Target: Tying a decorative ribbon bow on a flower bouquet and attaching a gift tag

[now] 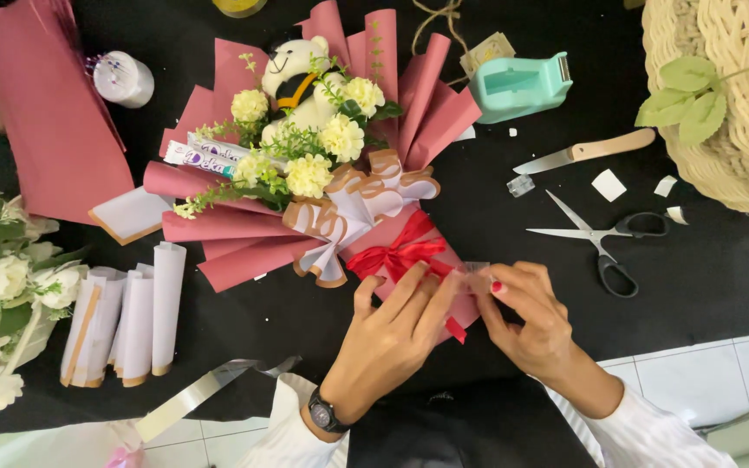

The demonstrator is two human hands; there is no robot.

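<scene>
Head view: black counter [721, 286] throughout. At centre, bouquet [322, 173] in pink wrap, handle end toward 6 o'clock. At 9 o'clock, paper rolls [132, 321]; at 1 o'clock, tape dispenser [520, 85]; at 3 o'clock, scissors [604, 238]. On the handle, red bow [399, 254]. Left hand [392, 334] half-curled, fingers pressed flat on the wrap just below the bow. Right hand [526, 316] pinched shut on a clear tape piece [477, 269]. Best done slowly: wrap pinned taut, tape laid flat, then rubbed down.
</scene>
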